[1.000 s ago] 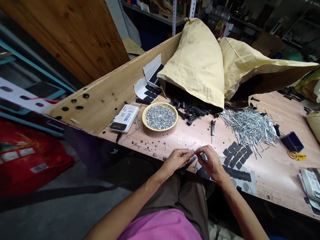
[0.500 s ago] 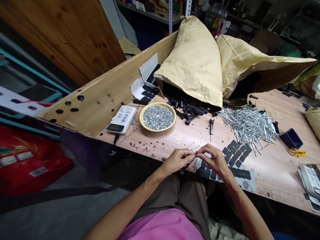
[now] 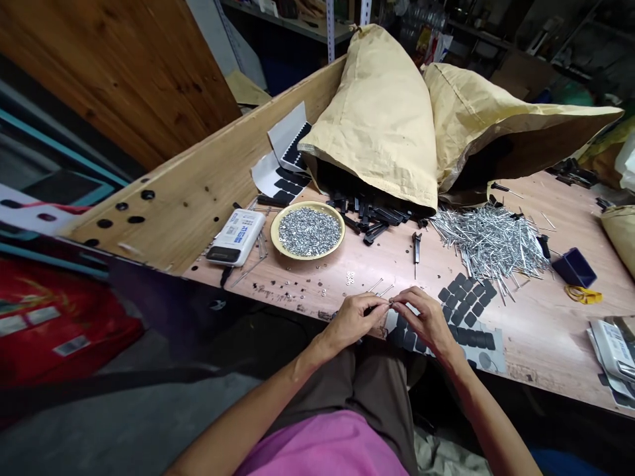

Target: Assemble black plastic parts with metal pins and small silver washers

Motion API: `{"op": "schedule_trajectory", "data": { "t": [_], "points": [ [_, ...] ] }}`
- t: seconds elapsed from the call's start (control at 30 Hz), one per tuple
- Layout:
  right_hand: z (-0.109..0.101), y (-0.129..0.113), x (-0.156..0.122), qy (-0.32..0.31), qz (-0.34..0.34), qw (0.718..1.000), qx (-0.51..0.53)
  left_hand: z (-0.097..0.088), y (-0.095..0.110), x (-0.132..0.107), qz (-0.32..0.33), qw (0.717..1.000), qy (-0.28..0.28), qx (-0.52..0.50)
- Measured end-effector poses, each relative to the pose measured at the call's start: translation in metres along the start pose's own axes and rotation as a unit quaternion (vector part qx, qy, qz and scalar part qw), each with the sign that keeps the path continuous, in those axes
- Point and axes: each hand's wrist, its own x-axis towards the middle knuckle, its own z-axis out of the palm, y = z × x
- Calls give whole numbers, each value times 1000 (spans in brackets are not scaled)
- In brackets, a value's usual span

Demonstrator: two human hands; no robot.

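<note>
My left hand [image 3: 353, 320] and my right hand [image 3: 421, 318] meet fingertip to fingertip just over the near edge of the wooden table [image 3: 546, 330]. Both pinch a small dark part with a thin metal pin; it is too small to name surely. Under my right hand lies a white sheet of black pads [image 3: 471, 327]. Two loose pins [image 3: 380, 287] lie just beyond my fingers. A yellow dish of small silver nuts [image 3: 307, 231] stands farther back on the left.
A heap of long metal pins [image 3: 489, 241] lies at the right. Black plastic parts [image 3: 372, 218] spill from a tan paper sack [image 3: 381, 119]; a second sack [image 3: 496, 125] lies beside it. A white device [image 3: 235, 236], a blue box [image 3: 574, 268] and yellow rubber bands [image 3: 583, 295] are there too.
The hands have stayed together at the table edge with only small finger movement. The camera has shifted slightly, so everything sits a little to the left and higher.
</note>
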Motion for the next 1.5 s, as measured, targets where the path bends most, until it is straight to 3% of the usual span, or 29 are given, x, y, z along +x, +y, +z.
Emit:
{"op": "schedule_trajectory", "data": {
  "t": [0.2,0.53,0.73,0.83,0.9,1.03,1.17,1.37,1.5],
  "points": [
    [-2,3,-4,-15,-8,1000,4,-4,5,0,-28,998,-49,-17],
    [6,2,-8,28,-36,998,-49,2,9,1,-11,999,-28,-15],
    [12,6,-12,63,-17,984,-164,10,11,-4,-2,1000,11,-8],
    [9,1,-17,119,51,979,-157,13,12,-4,-63,992,32,-108],
    [9,-6,-23,154,125,976,-94,17,14,-3,-103,968,43,-223],
    [25,-24,-42,130,205,966,94,34,18,-1,-151,907,63,-387],
    [45,-39,-62,172,253,929,207,57,22,-7,-169,902,83,-389],
    [47,-52,-96,170,404,791,428,79,22,-31,-156,935,68,-310],
    [49,-53,-119,177,448,777,406,95,9,-46,-171,948,29,-267]
  ]
}}
